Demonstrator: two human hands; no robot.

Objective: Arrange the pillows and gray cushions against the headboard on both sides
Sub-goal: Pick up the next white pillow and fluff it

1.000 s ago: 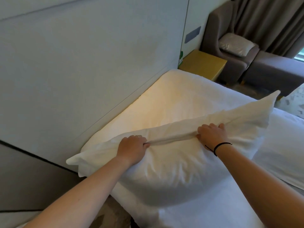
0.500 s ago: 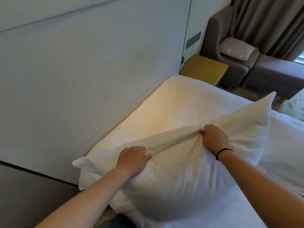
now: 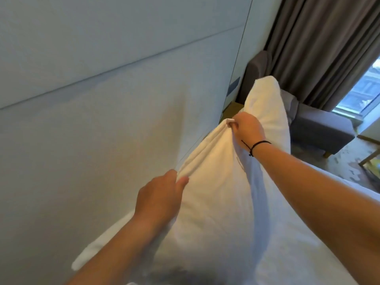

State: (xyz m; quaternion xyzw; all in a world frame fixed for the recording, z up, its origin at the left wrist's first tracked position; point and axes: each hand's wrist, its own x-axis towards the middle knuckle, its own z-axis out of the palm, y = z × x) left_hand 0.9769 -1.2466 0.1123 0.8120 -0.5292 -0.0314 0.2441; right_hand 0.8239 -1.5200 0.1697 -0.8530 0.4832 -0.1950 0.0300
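A large white pillow (image 3: 216,198) is raised off the bed and fills the middle of the head view, its far corner pointing up toward the curtain. My left hand (image 3: 158,198) pinches its top seam near the low end. My right hand (image 3: 246,128), with a black band on the wrist, grips the same seam higher up. The pale padded headboard (image 3: 102,130) rises just left of the pillow. The white bed (image 3: 366,202) shows only at the right edge. No gray cushion can be seen.
A gray armchair (image 3: 257,68) and a gray ottoman (image 3: 320,128) stand beyond the bed's far end, beside a wooden nightstand (image 3: 232,109). Dark curtains (image 3: 329,48) hang at the back right next to a window (image 3: 362,93).
Both hands have lifted the pillow up off the bed and swung it upright near the headboard. The view has tilted upward, hiding most of the mattress.
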